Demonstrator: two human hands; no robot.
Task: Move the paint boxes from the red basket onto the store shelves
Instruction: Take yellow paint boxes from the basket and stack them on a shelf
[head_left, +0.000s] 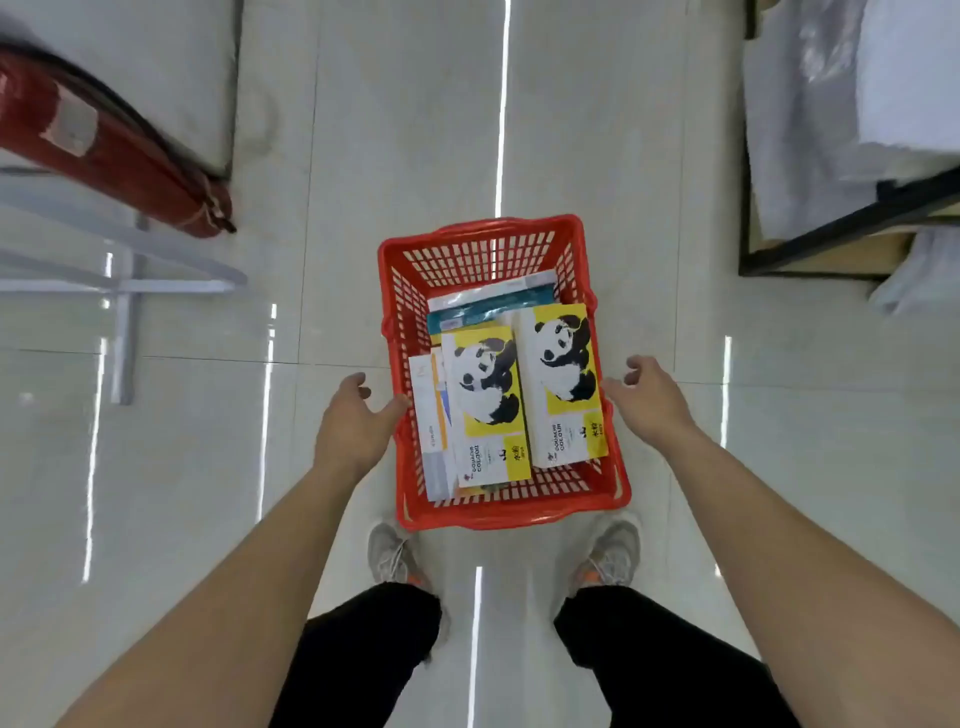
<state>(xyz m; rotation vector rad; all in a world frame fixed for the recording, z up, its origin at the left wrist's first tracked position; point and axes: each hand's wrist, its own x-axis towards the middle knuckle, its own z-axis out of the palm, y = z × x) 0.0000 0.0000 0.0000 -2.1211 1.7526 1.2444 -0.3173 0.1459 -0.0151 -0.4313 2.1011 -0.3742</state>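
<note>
Red basket (511, 515) — left hand (353, 431) at rim, right hand (652, 400) just beside

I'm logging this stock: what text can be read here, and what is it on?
"GOUACHE COLOUR", upside down: left panda box.
Same words, fainter: right panda box.
Chinese characters on both yellow corners: too small to read.
Blurred, unreadable: white box, teal pack, label on red roll.

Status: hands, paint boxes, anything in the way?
Left hand open at red basket, left rim; right hand open beside right rim. Panda paint boxes lie on top, not gripped. Nothing covers them.
</note>
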